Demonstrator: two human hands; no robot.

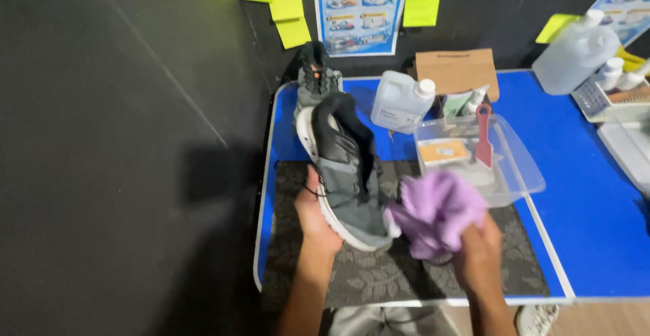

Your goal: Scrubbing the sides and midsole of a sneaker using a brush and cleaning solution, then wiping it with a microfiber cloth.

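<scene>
dark walls are closing in around a blue table [582, 194] where a patterned grey mat [379, 278] is lying; over it the left hand [313, 217] is curling about the sole edge of a grey and black sneaker [349, 173], holding it tilted, while the right hand [479, 251] is bunching a purple cloth [437, 211] against the shoe's toe. judging by this, wiping is underway, and a second sneaker [315, 77] is waiting behind, near a clear tray [521, 166] and a jug [401, 100]

purple cloth [437, 214] motion-blurred, right fingers hidden
</scene>
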